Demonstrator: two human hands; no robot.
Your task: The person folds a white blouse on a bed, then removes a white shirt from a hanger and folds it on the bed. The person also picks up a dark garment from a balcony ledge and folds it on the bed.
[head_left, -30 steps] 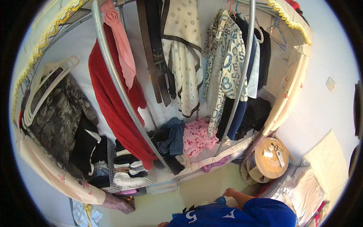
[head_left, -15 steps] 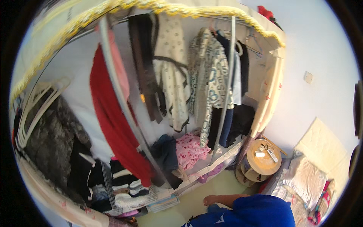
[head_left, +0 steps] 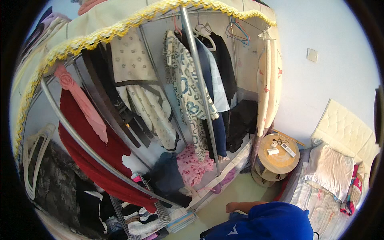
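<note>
My right hand (head_left: 231, 207) is low in the picture, in front of my blue shirt (head_left: 276, 222). Its fingers look curled in, and nothing shows in them. It hovers over the pale floor and touches none of the clothes. My left hand is out of view. Ahead stands a cloth wardrobe with a metal frame (head_left: 196, 56). On it hang a dark red garment (head_left: 90, 140), a pink scarf (head_left: 82, 98), dark belts (head_left: 110, 94), a cream patterned garment (head_left: 134, 60), a letter-print shirt (head_left: 188, 80) and a black top (head_left: 224, 60).
White hangers (head_left: 32, 164) and a dark patterned garment (head_left: 56, 176) are at the left. A checked basket (head_left: 162, 214) holds folded clothes. Pink printed cloth (head_left: 192, 166) lies on the wardrobe's base. Right of it are a round side table (head_left: 276, 166) and a bed with a pillow (head_left: 330, 172).
The view has shifted, so the wardrobe's hanging clothes appear further left, and more of the wardrobe top shows. My right hand sits slightly further right in the picture, still curled.
</note>
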